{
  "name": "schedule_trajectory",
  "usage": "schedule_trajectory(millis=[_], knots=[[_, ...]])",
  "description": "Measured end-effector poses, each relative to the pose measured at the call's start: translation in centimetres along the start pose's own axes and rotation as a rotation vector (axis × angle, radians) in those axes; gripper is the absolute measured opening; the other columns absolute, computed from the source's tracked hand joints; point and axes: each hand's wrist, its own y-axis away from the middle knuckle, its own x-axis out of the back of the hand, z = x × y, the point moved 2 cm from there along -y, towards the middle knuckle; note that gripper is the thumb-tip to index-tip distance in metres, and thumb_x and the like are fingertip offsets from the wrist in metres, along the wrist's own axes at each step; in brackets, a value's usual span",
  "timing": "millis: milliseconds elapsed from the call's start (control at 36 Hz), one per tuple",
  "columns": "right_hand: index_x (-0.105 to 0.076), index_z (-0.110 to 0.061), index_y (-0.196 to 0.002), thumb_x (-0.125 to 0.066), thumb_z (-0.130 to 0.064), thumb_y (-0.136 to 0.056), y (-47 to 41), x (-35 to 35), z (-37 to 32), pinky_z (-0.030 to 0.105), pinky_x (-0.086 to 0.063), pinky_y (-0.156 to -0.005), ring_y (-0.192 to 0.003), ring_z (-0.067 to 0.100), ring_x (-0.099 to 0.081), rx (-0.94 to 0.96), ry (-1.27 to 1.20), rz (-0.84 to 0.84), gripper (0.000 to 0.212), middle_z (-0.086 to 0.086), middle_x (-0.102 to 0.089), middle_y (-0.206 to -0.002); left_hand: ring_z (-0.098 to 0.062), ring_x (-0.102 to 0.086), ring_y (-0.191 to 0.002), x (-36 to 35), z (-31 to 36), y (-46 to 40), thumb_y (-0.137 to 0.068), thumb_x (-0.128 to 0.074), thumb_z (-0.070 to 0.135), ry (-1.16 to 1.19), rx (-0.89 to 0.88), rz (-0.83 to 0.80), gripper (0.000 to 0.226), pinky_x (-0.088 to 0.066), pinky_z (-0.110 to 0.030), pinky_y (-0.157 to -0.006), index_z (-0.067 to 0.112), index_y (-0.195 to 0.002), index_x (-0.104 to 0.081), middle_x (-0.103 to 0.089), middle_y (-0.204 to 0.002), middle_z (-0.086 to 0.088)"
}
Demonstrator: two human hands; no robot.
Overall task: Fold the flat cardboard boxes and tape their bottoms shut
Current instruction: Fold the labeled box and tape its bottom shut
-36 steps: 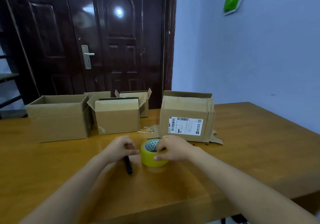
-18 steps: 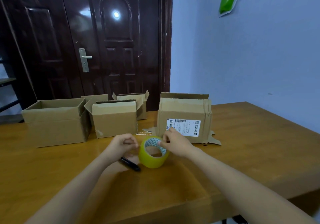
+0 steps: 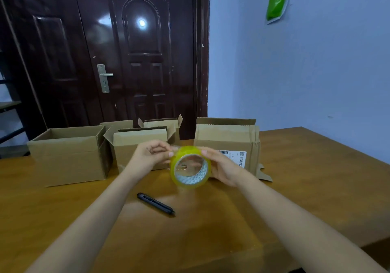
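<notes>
A roll of yellow-tinted tape is held up in the air above a wooden table, its open core facing the camera so the table shows through the hole. The right hand cups the roll from its right side, fingers curled over the top edge and palm against the outer rim. The left hand sits just to the left of the roll, fingers bent, with fingertips pinching at the roll's upper left edge; whether they hold a loose tape end is too blurred to tell. Both bare forearms reach in from the bottom of the view.

On the table below and slightly left of the roll lies a black utility knife, apart from both hands.

Behind the hands stands a row of folded cardboard boxes. A large open box is on the far left. A smaller open box sits beside it, partly hidden by the left hand, with another small box behind that. To the right, a taller box carries a white shipping label and rests partly behind the right hand.

Beyond the table are a dark glossy door with a metal handle and a pale blue wall with a green bag hanging on it.
</notes>
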Motion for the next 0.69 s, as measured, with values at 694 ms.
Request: schedule_trajectory(millis=[694], knots=[[-0.064, -0.022, -0.092, -0.069, -0.035, -0.069, 1.0, 4.9, -17.4, 0.029, -0.05, -0.081, -0.073, 0.009, -0.062, 0.323, 0.562, 0.281, 0.027, -0.013, -0.065, -0.066, -0.024, -0.069, -0.074, -5.3, 10.0, -9.0, -0.087, -0.061, -0.006, 0.36, 0.12, 0.376, 0.028, -0.059, -0.028, -0.06, 0.013, -0.107, -0.056, -0.067, -0.088, -0.02]])
